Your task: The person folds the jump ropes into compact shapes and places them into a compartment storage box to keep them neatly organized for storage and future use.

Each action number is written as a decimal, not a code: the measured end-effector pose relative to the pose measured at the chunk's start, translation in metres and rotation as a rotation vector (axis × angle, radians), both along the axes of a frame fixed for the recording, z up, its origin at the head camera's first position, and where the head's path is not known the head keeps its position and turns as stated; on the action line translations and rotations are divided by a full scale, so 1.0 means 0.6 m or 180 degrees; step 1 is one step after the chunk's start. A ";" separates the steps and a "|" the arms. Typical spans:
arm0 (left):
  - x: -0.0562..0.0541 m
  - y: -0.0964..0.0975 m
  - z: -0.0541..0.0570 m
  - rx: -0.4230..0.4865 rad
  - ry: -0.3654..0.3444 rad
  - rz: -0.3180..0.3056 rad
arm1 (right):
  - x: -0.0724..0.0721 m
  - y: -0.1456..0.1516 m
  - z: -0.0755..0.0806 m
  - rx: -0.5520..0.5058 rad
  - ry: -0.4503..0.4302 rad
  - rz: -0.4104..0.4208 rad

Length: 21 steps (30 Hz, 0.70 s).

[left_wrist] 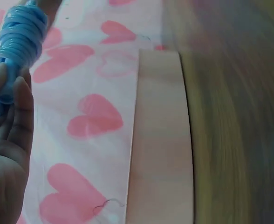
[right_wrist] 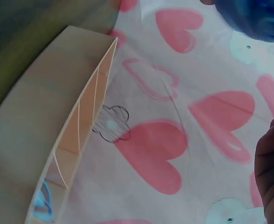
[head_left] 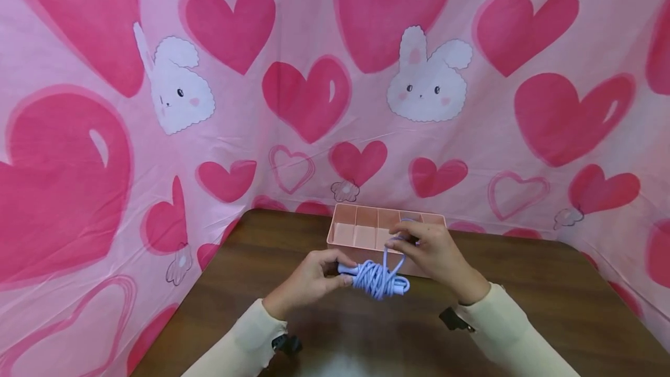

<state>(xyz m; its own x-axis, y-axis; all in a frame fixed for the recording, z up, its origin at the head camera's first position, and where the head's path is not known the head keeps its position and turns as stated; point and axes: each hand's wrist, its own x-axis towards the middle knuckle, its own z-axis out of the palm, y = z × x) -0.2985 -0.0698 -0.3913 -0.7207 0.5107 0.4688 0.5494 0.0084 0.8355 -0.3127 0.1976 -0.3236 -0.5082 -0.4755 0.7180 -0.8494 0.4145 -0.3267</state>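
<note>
A light blue jump rope [head_left: 378, 280], its cord wound in several turns round its handles, is held up over the table in front of a pink box. My left hand [head_left: 310, 281] grips the handle ends at its left, thumb on one side and fingers on the other. In the left wrist view the coiled cord [left_wrist: 21, 35] stands above the left fingers. My right hand [head_left: 437, 252] pinches a strand of the cord, drawn up in a loop from the bundle. Only the edge of that hand [right_wrist: 273, 161] shows in the right wrist view, and the bundle is blurred there.
The pink divided box [head_left: 348, 256] stands at the back of the brown wooden table [head_left: 251, 284]. A blue looped thing [right_wrist: 44, 200] lies in one of its end compartments. A pink cloth with hearts and rabbits [head_left: 309, 10] hangs behind and to the sides.
</note>
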 end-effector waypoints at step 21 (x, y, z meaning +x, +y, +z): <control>-0.002 0.007 0.013 0.1352 -0.0756 0.0657 | 0.000 -0.061 -0.086 -0.1283 -0.1974 0.0956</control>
